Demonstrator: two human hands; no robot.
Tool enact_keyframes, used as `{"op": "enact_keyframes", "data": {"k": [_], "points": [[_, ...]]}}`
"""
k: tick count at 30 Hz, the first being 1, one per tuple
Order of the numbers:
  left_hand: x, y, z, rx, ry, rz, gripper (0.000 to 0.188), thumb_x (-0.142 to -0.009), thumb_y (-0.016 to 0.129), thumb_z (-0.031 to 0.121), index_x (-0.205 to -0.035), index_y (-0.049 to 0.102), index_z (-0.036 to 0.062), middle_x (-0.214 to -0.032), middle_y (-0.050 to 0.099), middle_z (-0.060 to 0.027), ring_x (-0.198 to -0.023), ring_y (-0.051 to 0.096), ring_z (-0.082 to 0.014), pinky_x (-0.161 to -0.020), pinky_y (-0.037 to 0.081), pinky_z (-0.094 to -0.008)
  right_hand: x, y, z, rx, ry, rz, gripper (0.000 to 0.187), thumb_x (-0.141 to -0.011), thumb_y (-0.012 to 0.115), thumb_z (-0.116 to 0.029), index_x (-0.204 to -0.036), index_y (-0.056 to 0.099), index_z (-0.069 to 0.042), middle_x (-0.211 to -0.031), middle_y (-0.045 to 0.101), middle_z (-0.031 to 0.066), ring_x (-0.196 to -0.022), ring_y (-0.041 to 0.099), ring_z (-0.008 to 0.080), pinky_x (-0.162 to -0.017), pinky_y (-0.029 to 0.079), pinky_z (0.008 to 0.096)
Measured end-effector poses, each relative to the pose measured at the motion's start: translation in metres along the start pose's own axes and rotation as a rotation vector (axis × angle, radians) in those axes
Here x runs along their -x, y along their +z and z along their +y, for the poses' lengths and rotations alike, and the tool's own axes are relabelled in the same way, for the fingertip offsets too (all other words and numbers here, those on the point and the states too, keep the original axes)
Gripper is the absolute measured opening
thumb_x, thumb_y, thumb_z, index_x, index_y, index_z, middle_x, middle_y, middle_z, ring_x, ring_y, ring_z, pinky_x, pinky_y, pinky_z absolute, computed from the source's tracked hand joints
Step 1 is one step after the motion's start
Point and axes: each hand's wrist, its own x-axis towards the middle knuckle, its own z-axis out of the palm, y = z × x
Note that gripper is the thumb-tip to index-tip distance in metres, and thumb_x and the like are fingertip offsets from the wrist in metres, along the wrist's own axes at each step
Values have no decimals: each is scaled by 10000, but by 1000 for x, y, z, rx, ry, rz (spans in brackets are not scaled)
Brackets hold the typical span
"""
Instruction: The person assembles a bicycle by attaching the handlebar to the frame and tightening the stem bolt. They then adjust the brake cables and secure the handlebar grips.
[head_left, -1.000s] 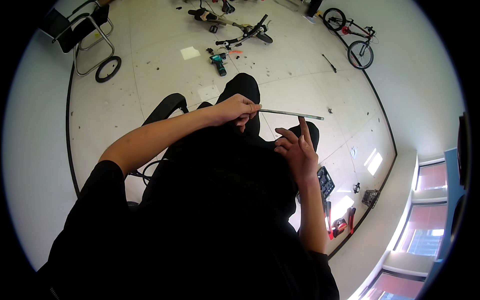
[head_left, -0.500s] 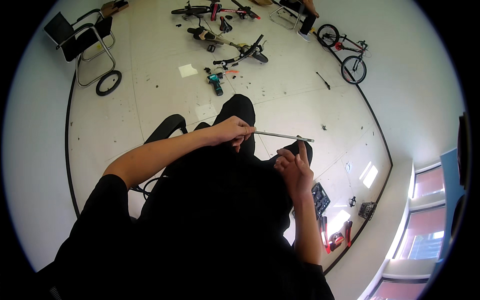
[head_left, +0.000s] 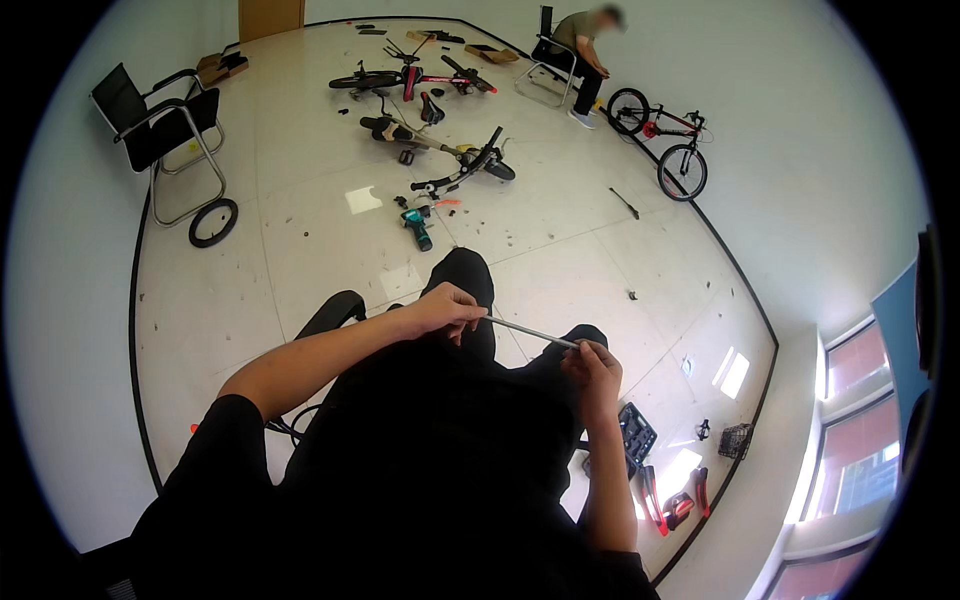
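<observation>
A slim grey metal rod (head_left: pixel 528 330) spans the gap between my two hands, above my lap. At its left end, my left hand (head_left: pixel 445 309) pinches it between thumb and fingers. The other end is gripped by my right hand (head_left: pixel 596 374), whose fingertips are closed around it and cover its tip. The rod slopes slightly down to the right. Beyond my knees, a teal and black cordless drill (head_left: pixel 416 230) lies on the floor.
Ahead lie a partly dismantled bike (head_left: pixel 440 145) and a red-black one (head_left: pixel 420 78). Another bicycle (head_left: pixel 672 138) leans by the right wall, near a seated person (head_left: pixel 580 55). At left are a chair (head_left: pixel 165 125) and tyre (head_left: pixel 214 223); at right, a tool case (head_left: pixel 636 432) and wire basket (head_left: pixel 735 440).
My right hand has gone from an extended finger touching the rod to fingers closed on its end. The view has tilted up, showing more of the far floor and the seated person.
</observation>
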Motion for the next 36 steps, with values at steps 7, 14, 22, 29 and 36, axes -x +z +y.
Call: {"op": "enact_keyframes", "data": {"k": [7,14,22,29,36], "points": [[0,-6,0,-59,43,80,269,-902,602,185,-707,598,0,-612,559,-45,-462,511,-95,-539,502,-284,3,0,3,427,-123,-190,202,-943,518,-119,-942,618,57,-732,636,77,-637,605,134,-617,495,250],[-1,-6,-1,-59,43,76,250,-893,607,162,-705,598,-3,-625,567,-50,-469,518,-101,-546,492,-279,10,5,-6,620,-220,-216,202,-928,528,-120,-857,611,50,-585,543,53,-522,513,107,-500,415,264],[-2,-1,3,-26,80,53,240,-899,598,161,-727,607,-6,-596,551,-42,-492,537,-105,-557,495,-276,7,2,-2,685,-231,-237,271,-931,558,-191,-793,594,39,-532,486,64,-486,446,122,-472,367,297],[-2,4,46,64,56,61,326,-944,554,248,-1114,567,-29,-914,654,-134,-736,654,-180,-686,542,-296,4,-7,-14,499,-99,-143,427,-966,518,-310,-654,485,-19,-515,478,33,-469,468,119,-459,364,275],[22,-182,148,921,787,440,550,-960,302,247,-1331,264,-158,-1358,378,-319,-1234,429,-404,-1039,378,-480,-6,-100,-61,-651,-385,180,311,-1005,425,-295,-802,444,-60,-650,313,-12,-602,315,109,-573,320,257]]}}
